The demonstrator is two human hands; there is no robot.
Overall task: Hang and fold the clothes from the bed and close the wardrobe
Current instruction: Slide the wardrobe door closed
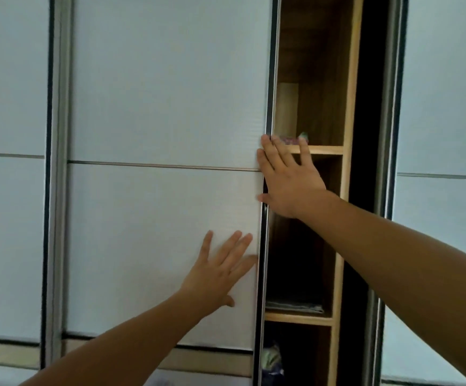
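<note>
A pale grey sliding wardrobe door [165, 107] fills the middle of the view, its dark right edge next to a narrow open gap. My left hand [220, 271] lies flat on the door's lower panel, fingers spread, close to that edge. My right hand [287, 179] rests higher up, fingers apart, its fingertips over the door's edge and its palm across the gap. Inside the gap are wooden shelves [318, 149] with folded cloth [294, 306] on a lower shelf and a small patterned item [293, 140] on the upper one.
Another pale door [446, 107] stands to the right behind a dark frame post [371, 135]. A third panel [9, 107] is at the left. Bundled clothes [272, 363] show at the bottom of the open gap.
</note>
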